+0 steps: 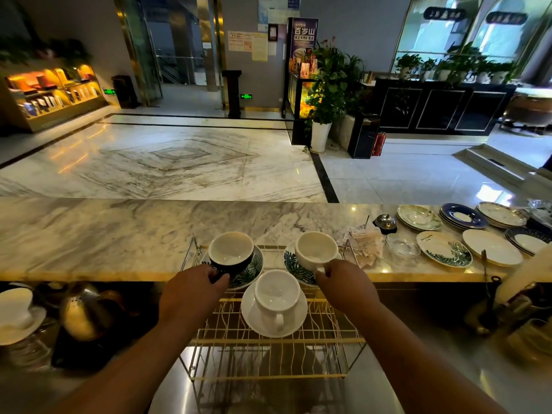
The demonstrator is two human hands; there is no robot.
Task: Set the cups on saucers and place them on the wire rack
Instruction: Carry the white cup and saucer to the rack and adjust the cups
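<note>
A gold wire rack (268,348) stands below the marble counter's front edge. On its middle sits a white cup (276,295) on a plain white saucer (254,321). At the rack's far left, a dark cup with a white inside (230,253) rests on a leaf-patterned saucer (254,265); my left hand (194,289) grips this cup at its near side. At the far right, a white cup (315,249) sits on another leaf-patterned saucer (294,268), and my right hand (346,286) pinches its handle.
Spare saucers and plates (445,249) lie on the marble counter (119,231) to the right, beside a glass ashtray (401,245), receipts (363,242) and a call bell (385,222). A metal kettle (85,312) and a cup on a saucer (18,315) stand low left.
</note>
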